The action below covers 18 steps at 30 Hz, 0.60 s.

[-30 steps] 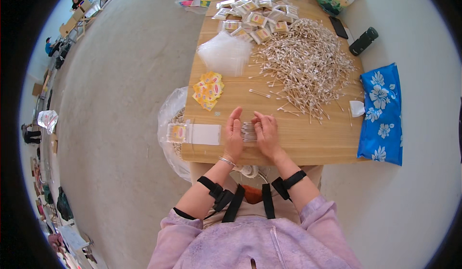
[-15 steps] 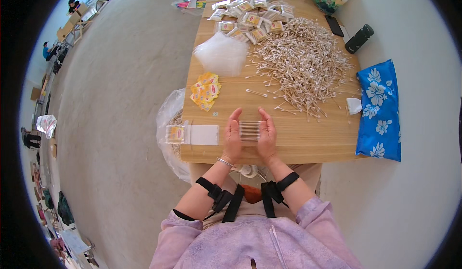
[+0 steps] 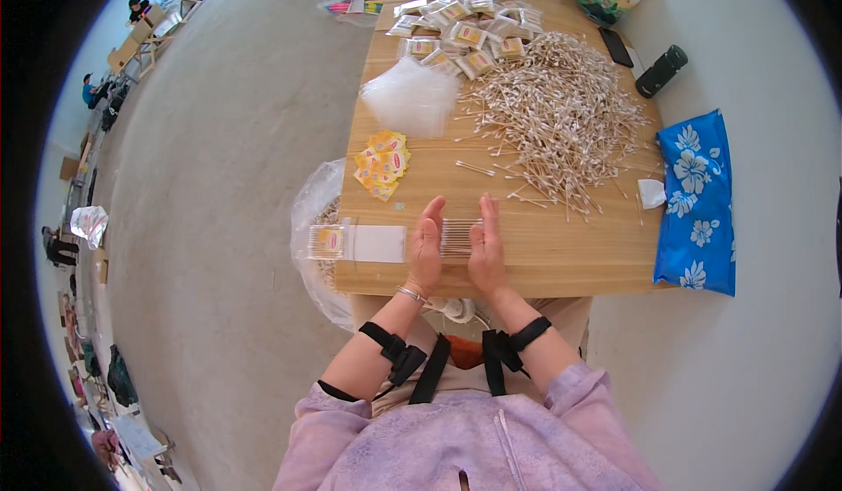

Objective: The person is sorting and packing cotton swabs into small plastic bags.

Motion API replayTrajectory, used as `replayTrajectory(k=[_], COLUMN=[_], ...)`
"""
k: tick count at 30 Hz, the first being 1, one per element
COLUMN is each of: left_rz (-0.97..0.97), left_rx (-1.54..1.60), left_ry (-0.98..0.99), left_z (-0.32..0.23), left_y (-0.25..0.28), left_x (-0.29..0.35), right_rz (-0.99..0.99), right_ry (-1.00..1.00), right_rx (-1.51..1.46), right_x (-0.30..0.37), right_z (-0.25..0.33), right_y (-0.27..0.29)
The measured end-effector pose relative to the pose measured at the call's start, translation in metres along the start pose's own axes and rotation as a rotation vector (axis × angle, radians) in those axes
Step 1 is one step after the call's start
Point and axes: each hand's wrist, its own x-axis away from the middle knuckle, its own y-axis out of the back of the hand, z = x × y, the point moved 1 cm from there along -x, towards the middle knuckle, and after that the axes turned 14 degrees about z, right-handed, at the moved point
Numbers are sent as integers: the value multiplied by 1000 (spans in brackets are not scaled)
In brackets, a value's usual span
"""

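A neat row of cotton swabs [image 3: 458, 238] lies side by side on the wooden table, between my two hands. On its left end is my left hand [image 3: 426, 250], upright on its edge with the fingers stretched out. My right hand [image 3: 488, 250] faces it at the other end, fingers likewise straight and pressing nothing between them. Both palms stand at the swab tips; exact contact is hard to make out. Just left of my left hand lies a white card [image 3: 380, 243], its left end by a clear packet of swabs [image 3: 327, 242] with a yellow label.
A big heap of loose swabs [image 3: 570, 114] covers the table's right middle. Filled packets [image 3: 469, 35] pile up behind it. Clear bags [image 3: 410, 96] and yellow labels [image 3: 383, 164] lie left. A blue floral pouch [image 3: 697, 201], black bottle [image 3: 661, 71] and phone [image 3: 616, 47] line the wall side.
The whole view has shifted slightly to the right. My right hand's fingers have straightened, and the gap between the two hands' fingertips is a little wider. The swab row stays between them.
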Motion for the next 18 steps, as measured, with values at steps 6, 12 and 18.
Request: replayTrajectory(k=[6, 12, 18], left_rz=[-49, -18, -97], left_rx=[94, 150, 171], left_ry=[-24, 12, -44], left_z=[4, 1, 0], left_y=[2, 6, 4], left_x=[2, 1, -1], right_rz=[470, 634, 391], right_ry=[-10, -49, -11], right_rx=[887, 965, 524], right_x=[24, 19, 13], right_z=[17, 31, 6], right_y=[5, 8, 20])
